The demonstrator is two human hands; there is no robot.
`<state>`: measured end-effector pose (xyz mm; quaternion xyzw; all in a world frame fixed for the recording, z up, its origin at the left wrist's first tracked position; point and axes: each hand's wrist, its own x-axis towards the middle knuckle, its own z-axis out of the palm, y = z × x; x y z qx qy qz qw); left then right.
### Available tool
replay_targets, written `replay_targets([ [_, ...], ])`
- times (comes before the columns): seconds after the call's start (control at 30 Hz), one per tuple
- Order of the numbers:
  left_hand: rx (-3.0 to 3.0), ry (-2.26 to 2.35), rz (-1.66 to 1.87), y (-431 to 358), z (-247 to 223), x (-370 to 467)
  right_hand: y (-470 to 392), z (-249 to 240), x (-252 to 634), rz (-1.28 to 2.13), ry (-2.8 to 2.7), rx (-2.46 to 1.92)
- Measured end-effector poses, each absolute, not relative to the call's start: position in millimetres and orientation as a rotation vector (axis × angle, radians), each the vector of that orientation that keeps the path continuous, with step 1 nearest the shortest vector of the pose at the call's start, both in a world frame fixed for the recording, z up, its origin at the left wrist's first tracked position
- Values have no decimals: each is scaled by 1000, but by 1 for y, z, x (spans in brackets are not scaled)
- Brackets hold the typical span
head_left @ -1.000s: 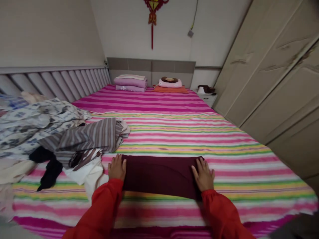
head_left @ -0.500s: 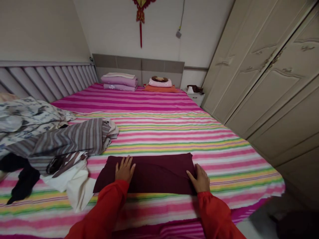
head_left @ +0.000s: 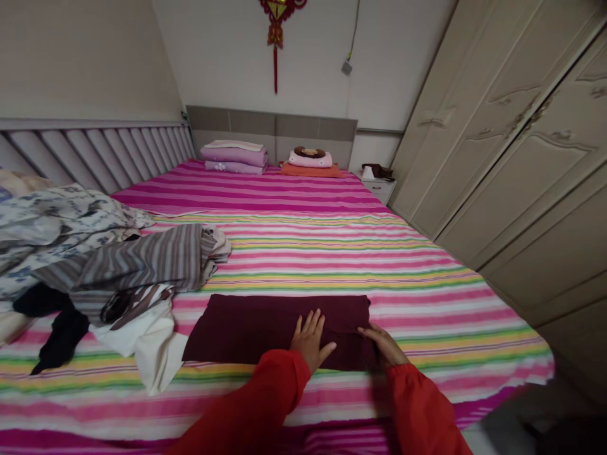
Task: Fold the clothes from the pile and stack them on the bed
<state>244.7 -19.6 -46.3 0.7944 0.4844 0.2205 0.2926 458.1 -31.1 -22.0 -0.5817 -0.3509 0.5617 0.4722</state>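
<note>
A dark maroon garment, folded into a long flat rectangle, lies crosswise on the striped bed near me. My left hand rests palm down on it, right of its middle, with fingers spread. At its right end my right hand has its fingers closed on the edge, and a small crease runs from the fingertips into the cloth. Part of the right hand's grip is hidden from view. Both my arms are in red sleeves.
Left of the garment lie a grey striped cloth, a white piece, a black piece and a floral heap. Folded purple bedding and an orange pillow sit by the headboard. A wardrobe stands right.
My left hand has slid right across the garment, from its left part to past its middle. My right hand stays at the right end, its fingers now drawn together on the edge.
</note>
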Motion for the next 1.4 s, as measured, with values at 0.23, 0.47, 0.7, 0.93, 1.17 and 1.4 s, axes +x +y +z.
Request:
replay_targets([
  [0.23,1160,1062,885,-6,-18,232,-24,33,417,1390,-924,-1152],
  [0.47,441,808,881,5,-5,186,-9,32,332,1128,-1364,-1130],
  [0.7,509,918,948,8,-14,165,-33,-7,289,1123,-1692,-1284],
  [0.93,816,1264,1171,14,-37,167,-53,-22,319,269,-1929,-1389],
  [1.17,2164,1376,1048,-3,-23,163,-49,-64,319,-49,-2291,-1345],
  [1.4,2644,1043,362,11,-22,208,-67,-79,321,-22,-2288,-1220],
])
